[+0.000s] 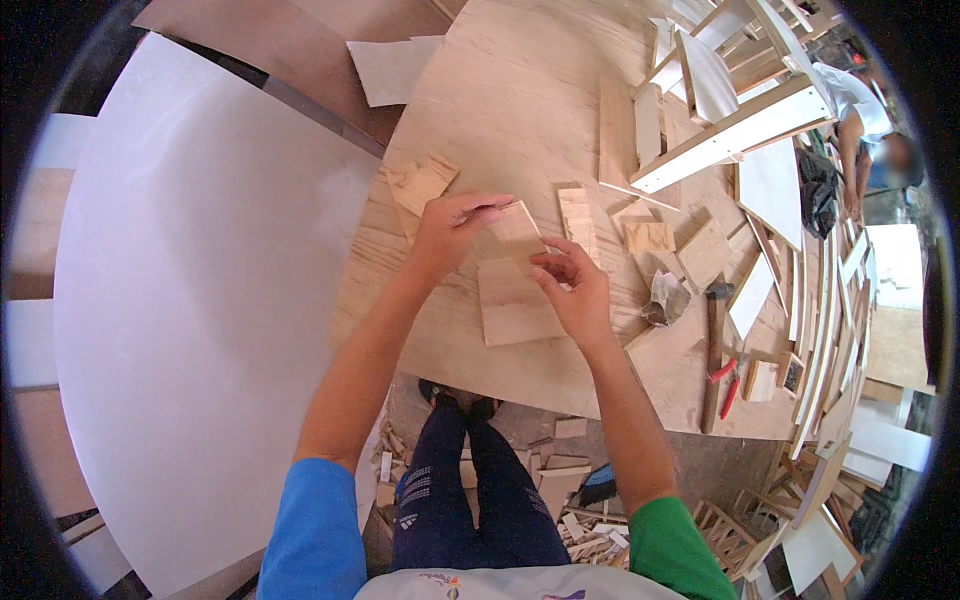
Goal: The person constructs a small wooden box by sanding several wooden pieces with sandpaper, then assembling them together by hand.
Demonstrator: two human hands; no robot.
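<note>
A small rectangular wooden block (517,231) is held up over the workbench, tilted, between my two hands. My left hand (452,232) pinches its upper left edge, the fingertips along the top. At its lower right corner, the curled fingers and thumb of my right hand (577,287) close on it. Beneath lies a larger square plywood piece (520,315) on the plywood tabletop (410,335). Beyond my left hand are rough plywood offcuts (424,180). A narrow wooden strip (577,222) lies just past my right hand.
To the right lie a hammer (714,345), red-handled pliers (729,385), a clear plastic bag (665,298) and wood blocks (704,250). A white-faced wooden frame (735,130) stands farther back. A large white panel (210,300) fills the left. A person (855,120) bends at far right.
</note>
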